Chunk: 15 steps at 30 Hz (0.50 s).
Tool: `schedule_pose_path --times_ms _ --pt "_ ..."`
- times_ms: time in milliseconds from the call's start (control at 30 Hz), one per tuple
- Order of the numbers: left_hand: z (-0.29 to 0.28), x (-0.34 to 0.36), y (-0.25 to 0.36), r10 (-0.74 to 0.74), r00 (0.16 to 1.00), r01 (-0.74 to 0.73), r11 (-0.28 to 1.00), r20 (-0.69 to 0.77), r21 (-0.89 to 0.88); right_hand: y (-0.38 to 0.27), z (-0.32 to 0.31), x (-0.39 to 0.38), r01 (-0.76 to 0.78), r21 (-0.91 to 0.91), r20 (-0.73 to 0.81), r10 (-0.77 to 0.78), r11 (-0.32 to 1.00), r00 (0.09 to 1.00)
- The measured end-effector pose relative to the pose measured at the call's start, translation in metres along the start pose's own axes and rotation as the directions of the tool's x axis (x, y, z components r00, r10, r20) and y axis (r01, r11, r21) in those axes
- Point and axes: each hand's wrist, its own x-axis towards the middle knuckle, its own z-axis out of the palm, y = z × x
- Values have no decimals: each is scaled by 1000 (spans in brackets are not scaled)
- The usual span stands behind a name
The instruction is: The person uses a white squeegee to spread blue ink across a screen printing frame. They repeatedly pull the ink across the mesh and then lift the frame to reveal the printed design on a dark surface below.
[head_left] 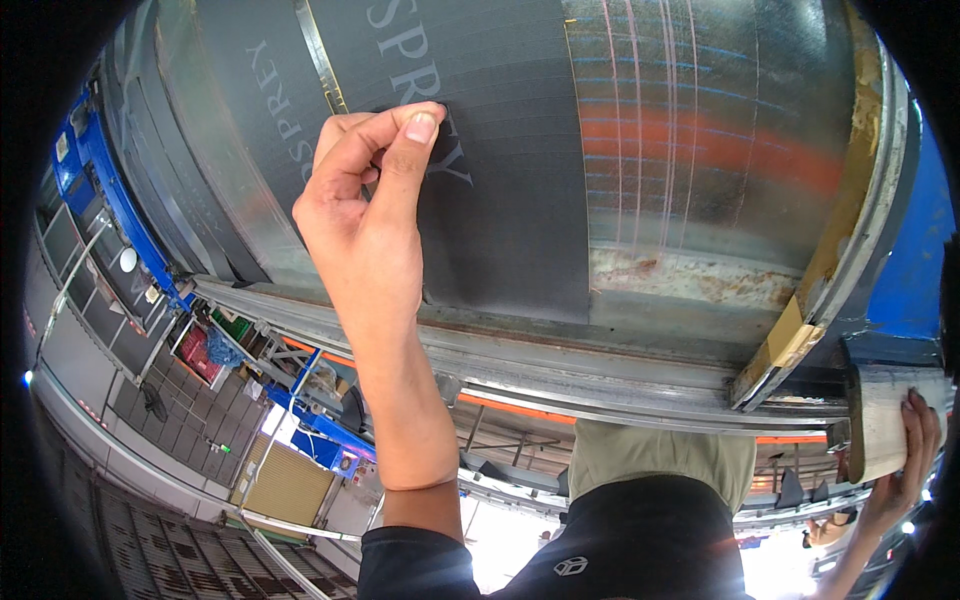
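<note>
My left hand [375,185] is raised over a dark grey sheet [510,200] with pale printed lettering, thumb and forefinger pinched together. Anything between those fingertips is hidden or too small to make out. Close by its fingers ends a narrow metal strip [318,50] that lies across the sheet. At the far right edge my right hand [918,432] is wrapped round a pale, wood-like block [885,415] with a rounded lower end. The sheet lies on a shiny worktable [680,210] marked with blue and pale lines.
A metal rail [600,385] runs along the table's near edge. On the right a frame bar [835,270] bears a yellowish taped patch, beside a blue panel [910,260]. A red bin [203,355] stands beyond the table at lower left.
</note>
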Motion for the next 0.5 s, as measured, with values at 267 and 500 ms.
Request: schedule_pose_path --times_ms 267,500 --pt "1 0 -4 69 998 -69 998 -7 -6 7 1 0 63 -20 -3 -63 998 998" --pt "1 1 -7 109 994 -108 993 -21 44 10 -3 2 88 47 15 -89 995 996"
